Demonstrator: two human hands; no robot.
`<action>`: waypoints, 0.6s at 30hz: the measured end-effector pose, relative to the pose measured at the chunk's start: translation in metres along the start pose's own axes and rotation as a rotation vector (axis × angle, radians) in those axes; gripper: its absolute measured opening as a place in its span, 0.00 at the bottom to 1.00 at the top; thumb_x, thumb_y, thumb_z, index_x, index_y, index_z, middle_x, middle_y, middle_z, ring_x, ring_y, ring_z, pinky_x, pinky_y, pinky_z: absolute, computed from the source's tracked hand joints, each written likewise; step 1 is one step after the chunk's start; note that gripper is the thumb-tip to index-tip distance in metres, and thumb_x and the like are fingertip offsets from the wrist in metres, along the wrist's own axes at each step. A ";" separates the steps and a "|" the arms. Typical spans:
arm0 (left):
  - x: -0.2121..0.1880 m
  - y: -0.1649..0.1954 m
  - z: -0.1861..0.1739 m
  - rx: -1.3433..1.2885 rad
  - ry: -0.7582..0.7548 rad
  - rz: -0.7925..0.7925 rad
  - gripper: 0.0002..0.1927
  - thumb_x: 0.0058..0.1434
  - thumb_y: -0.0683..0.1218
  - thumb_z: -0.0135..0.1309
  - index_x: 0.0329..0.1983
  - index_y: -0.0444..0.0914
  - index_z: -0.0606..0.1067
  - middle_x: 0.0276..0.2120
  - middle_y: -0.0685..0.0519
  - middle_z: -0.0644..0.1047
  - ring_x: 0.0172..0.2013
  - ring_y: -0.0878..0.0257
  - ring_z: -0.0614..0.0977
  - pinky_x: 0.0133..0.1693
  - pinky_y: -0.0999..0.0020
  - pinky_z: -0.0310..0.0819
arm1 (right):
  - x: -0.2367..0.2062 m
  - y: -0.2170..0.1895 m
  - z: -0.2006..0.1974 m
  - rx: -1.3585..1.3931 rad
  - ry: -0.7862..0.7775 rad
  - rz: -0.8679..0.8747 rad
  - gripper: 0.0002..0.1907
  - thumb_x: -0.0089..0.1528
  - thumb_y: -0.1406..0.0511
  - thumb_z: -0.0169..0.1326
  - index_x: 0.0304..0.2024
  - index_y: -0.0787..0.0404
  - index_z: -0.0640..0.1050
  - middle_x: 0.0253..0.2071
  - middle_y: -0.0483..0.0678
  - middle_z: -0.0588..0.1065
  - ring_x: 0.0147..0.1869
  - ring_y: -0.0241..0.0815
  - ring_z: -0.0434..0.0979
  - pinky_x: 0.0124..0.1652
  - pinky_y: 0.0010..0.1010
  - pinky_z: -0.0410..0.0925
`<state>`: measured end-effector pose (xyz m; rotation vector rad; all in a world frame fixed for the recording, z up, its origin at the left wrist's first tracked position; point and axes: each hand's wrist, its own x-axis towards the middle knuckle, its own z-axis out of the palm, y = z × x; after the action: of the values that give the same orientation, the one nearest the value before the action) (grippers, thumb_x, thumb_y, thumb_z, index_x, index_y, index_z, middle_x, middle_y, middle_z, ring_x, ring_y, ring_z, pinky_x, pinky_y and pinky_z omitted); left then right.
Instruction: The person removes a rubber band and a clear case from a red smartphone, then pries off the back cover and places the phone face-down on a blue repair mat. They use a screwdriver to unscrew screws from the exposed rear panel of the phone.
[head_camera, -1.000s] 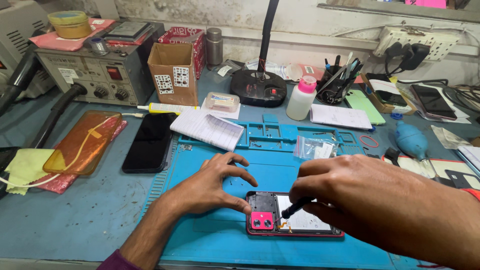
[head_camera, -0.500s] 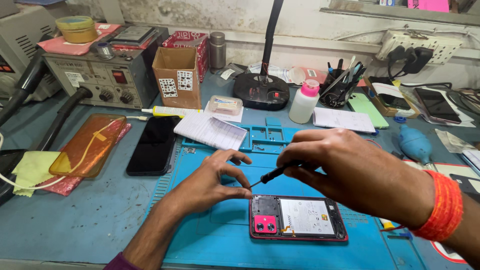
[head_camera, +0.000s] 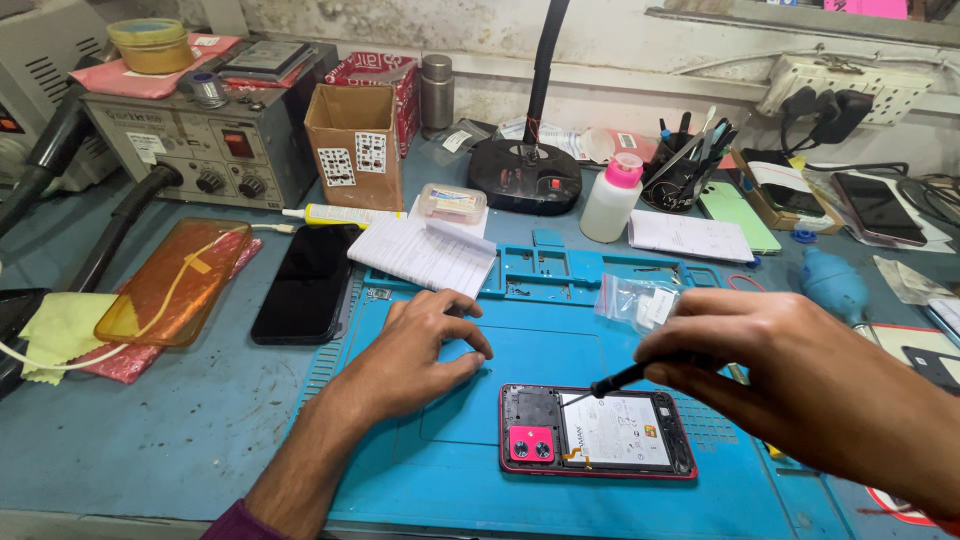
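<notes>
The right hand (head_camera: 800, 375) runs off the right edge, its wrist cut from view, and its curled fingers hide most of the slim black screwdriver (head_camera: 610, 383) pinched between them; only the dark shaft and fine tip show, angled down-left over the opened red-framed phone with a pink camera block and white battery (head_camera: 597, 432), and whether the tip touches the phone is hard to make out. That phone lies face down on the blue silicone work mat (head_camera: 470, 470), near its front edge. The left hand (head_camera: 415, 350) rests palm down on the mat just left of the phone, fingers loosely spread and gripping nothing, its forearm cut off at the bottom edge. A small clear plastic bag (head_camera: 635, 300) lies on the mat behind the right hand, its contents too small to tell. Further back stands an open brown cardboard box with two white square stickers (head_camera: 355, 140), a white squeeze bottle with a pink cap (head_camera: 612, 198) and a lined white notepad (head_camera: 425, 255). A black phone lying flat (head_camera: 305, 280) and an amber translucent phone cover (head_camera: 170, 280) sit left of the mat on the worn blue-grey bench (head_camera: 130, 440), against a stained pale wall (head_camera: 400, 20)
</notes>
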<state>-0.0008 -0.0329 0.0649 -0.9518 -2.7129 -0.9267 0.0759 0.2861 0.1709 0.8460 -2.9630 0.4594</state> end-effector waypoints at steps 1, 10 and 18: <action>0.000 0.002 0.000 -0.019 -0.004 0.024 0.08 0.56 0.50 0.60 0.36 0.45 0.85 0.53 0.51 0.76 0.59 0.56 0.73 0.59 0.57 0.60 | -0.005 0.006 0.003 0.005 0.018 -0.010 0.10 0.62 0.59 0.60 0.45 0.50 0.85 0.37 0.40 0.81 0.35 0.41 0.83 0.34 0.34 0.74; 0.002 0.018 0.002 -0.069 -0.088 0.055 0.14 0.54 0.55 0.63 0.40 0.46 0.85 0.51 0.54 0.77 0.56 0.58 0.74 0.59 0.59 0.61 | -0.084 0.067 0.044 0.077 0.358 0.150 0.10 0.59 0.64 0.64 0.43 0.54 0.88 0.36 0.38 0.77 0.36 0.32 0.77 0.34 0.25 0.72; 0.003 0.028 0.004 -0.075 -0.156 0.080 0.23 0.49 0.61 0.67 0.44 0.46 0.83 0.51 0.56 0.77 0.57 0.58 0.74 0.60 0.58 0.61 | -0.107 0.084 0.030 0.045 0.159 0.230 0.08 0.57 0.61 0.67 0.39 0.49 0.88 0.37 0.36 0.74 0.37 0.31 0.76 0.35 0.25 0.72</action>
<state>0.0140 -0.0118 0.0775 -1.1844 -2.7591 -0.9848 0.1254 0.4000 0.1078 0.4475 -2.9214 0.5749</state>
